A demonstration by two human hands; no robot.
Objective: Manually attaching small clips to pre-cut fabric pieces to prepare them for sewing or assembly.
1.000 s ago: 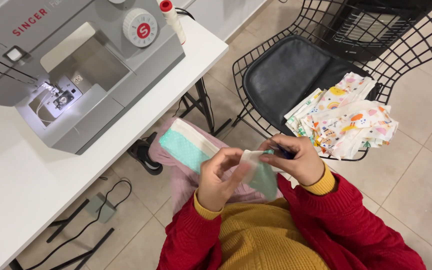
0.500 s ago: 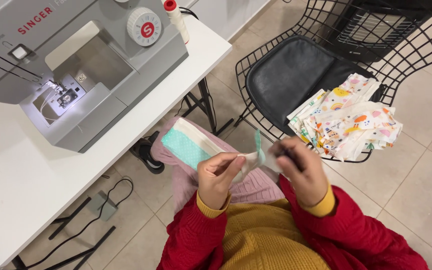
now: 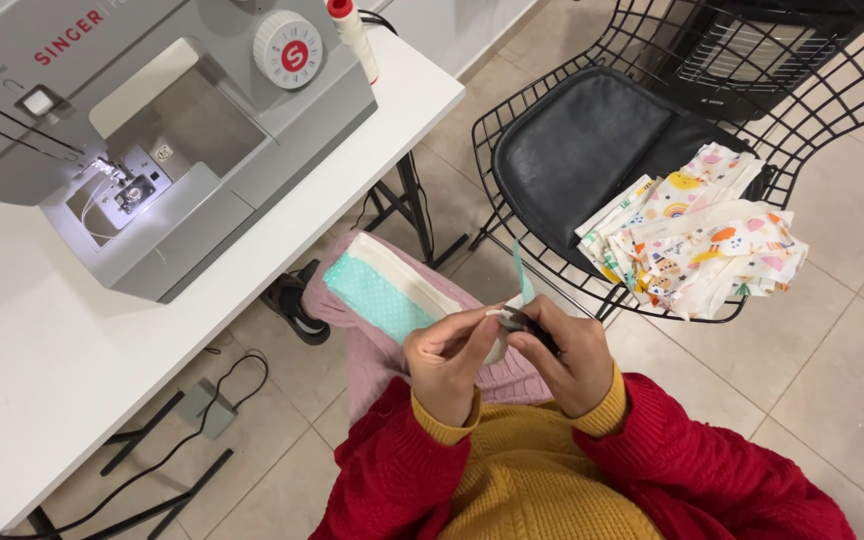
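Observation:
Over my lap, my left hand (image 3: 444, 362) pinches a small folded piece of white and mint fabric (image 3: 504, 318). My right hand (image 3: 570, 358) presses against it from the right and grips a small dark tool (image 3: 530, 325), whose kind I cannot make out. A strip of the mint cloth sticks up between the hands. On my left knee lies a stack of mint dotted and cream fabric pieces (image 3: 384, 288), apart from both hands.
A grey sewing machine (image 3: 142, 120) with its lamp lit stands on the white table (image 3: 42, 370) at left. A black wire chair (image 3: 592, 150) at right carries a pile of colourful printed fabric (image 3: 697, 240). A foot pedal (image 3: 207, 408) and cables lie on the tiled floor.
My hands have drawn closer together and slightly toward my body. The mint strip now stands up between them instead of lying across.

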